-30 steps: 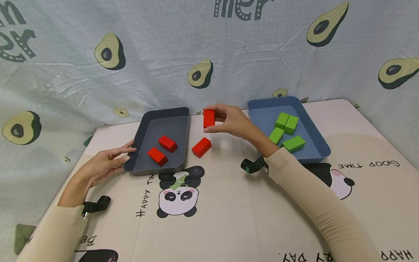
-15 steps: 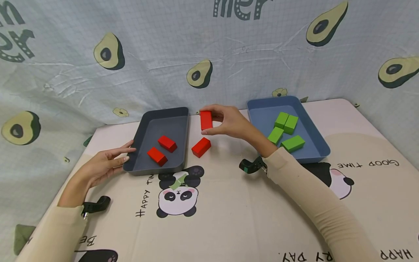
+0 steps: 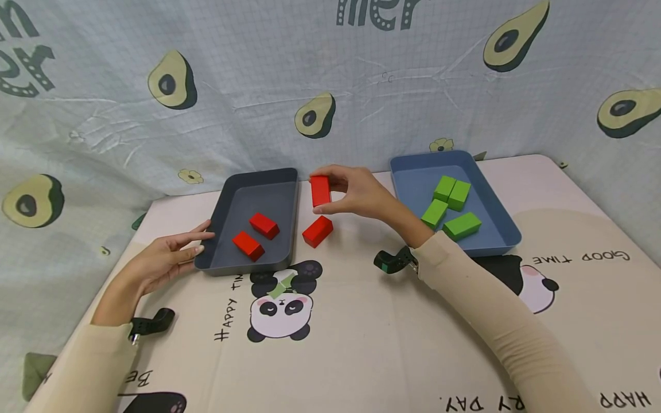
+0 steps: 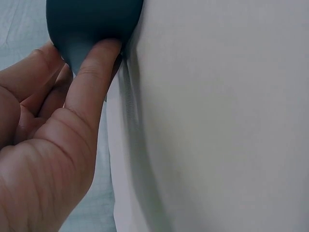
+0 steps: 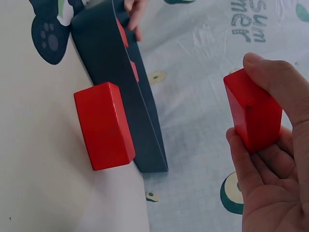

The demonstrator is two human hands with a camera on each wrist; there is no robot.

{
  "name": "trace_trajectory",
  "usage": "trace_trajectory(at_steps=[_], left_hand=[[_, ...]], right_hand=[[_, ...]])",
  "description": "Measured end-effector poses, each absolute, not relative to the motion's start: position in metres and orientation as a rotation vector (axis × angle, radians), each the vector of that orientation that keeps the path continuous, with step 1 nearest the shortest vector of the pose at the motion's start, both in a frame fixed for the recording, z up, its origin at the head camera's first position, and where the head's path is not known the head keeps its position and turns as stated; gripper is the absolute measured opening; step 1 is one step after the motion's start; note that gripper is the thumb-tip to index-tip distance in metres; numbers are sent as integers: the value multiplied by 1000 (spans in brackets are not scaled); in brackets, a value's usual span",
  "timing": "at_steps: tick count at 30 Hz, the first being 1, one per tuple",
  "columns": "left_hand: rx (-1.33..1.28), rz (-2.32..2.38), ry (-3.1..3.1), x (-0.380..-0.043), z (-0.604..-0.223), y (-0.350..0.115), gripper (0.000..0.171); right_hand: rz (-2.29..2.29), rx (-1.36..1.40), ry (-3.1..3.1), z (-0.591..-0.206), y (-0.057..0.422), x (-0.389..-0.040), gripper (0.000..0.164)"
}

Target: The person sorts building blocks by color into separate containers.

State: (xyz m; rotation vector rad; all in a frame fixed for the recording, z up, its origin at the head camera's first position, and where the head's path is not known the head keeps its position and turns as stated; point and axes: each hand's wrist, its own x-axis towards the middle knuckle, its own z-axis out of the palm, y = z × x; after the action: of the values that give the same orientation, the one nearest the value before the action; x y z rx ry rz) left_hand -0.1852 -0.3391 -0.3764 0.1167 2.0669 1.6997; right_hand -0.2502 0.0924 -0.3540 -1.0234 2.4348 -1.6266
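Observation:
My right hand (image 3: pixel 356 192) pinches a red block (image 3: pixel 321 191) between thumb and fingers, raised above the table. In the right wrist view, this red block (image 5: pixel 255 112) is tilted, and a second red block (image 5: pixel 105 126) lies below it on the table. That loose red block (image 3: pixel 317 232) is beside the right wall of the dark grey tray (image 3: pixel 248 178). My left hand (image 3: pixel 162 261) holds the tray's left edge, with fingertips over the rim. Inside are two red blocks, one farther back (image 3: pixel 264 226) and one nearer (image 3: pixel 248 246). In the left wrist view, a finger touches the tray's outside (image 4: pixel 91 24).
A blue tray (image 3: pixel 503 221) with several green blocks (image 3: pixel 462 226) stands to the right, partly behind my right forearm. The tablecloth (image 3: pixel 351 344) has panda prints. A hanging avocado-print cloth (image 3: pixel 248 74) closes off the back and left.
My right hand has moved a little left with its red block, toward the dark grey tray. The left hand, both trays and the other blocks have kept their places.

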Motion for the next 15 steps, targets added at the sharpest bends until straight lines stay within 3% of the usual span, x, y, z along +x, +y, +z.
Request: trace_trajectory(at_steps=[15], left_hand=[[149, 1720, 2042, -187, -379, -342, 57]], right_hand=[[-1601, -1083, 2427, -352, 83, -250, 65]])
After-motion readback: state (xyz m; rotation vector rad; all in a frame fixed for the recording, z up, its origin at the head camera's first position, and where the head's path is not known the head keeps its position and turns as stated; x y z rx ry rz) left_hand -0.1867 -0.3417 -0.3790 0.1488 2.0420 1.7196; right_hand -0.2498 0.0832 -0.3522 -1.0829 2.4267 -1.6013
